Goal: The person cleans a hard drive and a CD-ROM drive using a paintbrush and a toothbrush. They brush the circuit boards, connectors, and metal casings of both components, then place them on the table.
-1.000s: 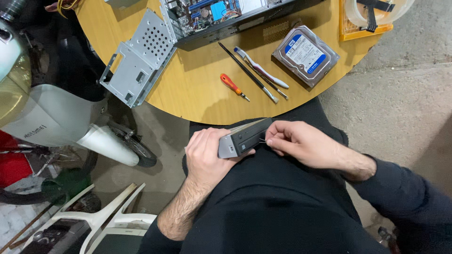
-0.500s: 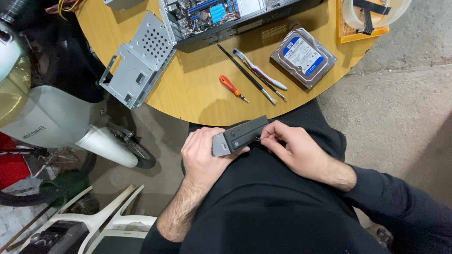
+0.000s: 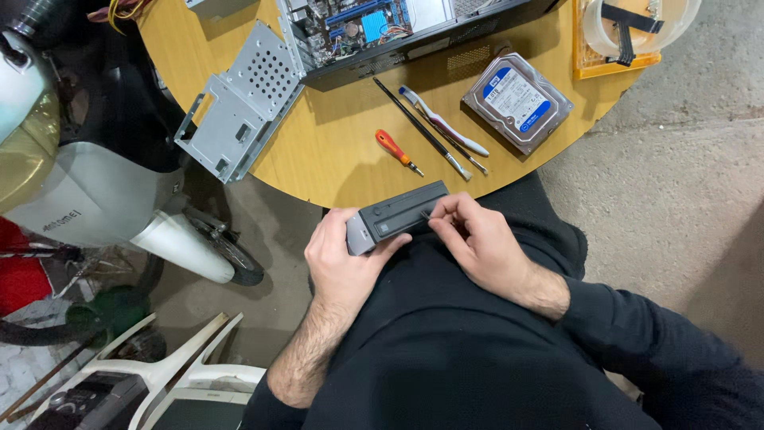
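Observation:
My left hand [image 3: 342, 259] grips a grey optical drive [image 3: 398, 216] by its left end, held over my lap just below the round wooden table [image 3: 334, 151]. My right hand [image 3: 477, 239] pinches a thin pin-like tool [image 3: 425, 213] against the drive's dark front panel. Both hands touch the drive.
On the table lie a small orange-handled screwdriver [image 3: 395, 150], a long black tool [image 3: 422, 127], a white-handled brush [image 3: 444, 121], a hard disk [image 3: 518, 101], a metal drive cage [image 3: 239, 99] and an open computer case [image 3: 382, 28]. A scooter [image 3: 87, 183] stands at left.
The view has shifted slightly; both hands with the drive sit a little higher, nearer the table edge. The right fingers stay at the front panel.

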